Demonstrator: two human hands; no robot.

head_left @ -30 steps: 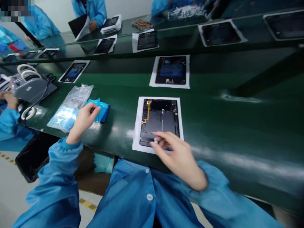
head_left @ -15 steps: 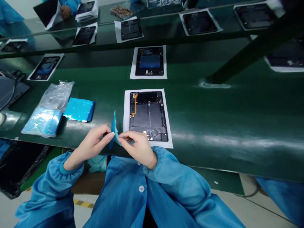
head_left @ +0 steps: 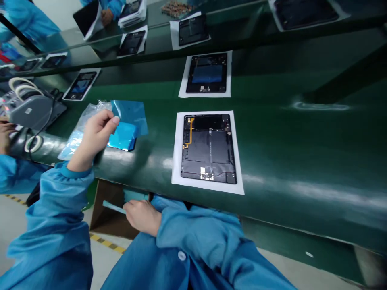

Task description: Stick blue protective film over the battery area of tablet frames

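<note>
One translucent blue film (head_left: 131, 112), pinched by thumb and finger of the left hand (head_left: 97, 131), extended toward three o'clock from that grip, while the right hand (head_left: 142, 216) pinched a pale strip (head_left: 113, 206) pointing toward ten o'clock.

This is an electronics assembly workshop: opened tablet shells (head_left: 198, 152) lie on white sheets (head_left: 177, 165) along a long green desk (head_left: 287, 153). People (head_left: 40, 24) wear blue smocks (head_left: 208, 237), and striped tape (head_left: 107, 243) marks the floor (head_left: 16, 231).
</note>
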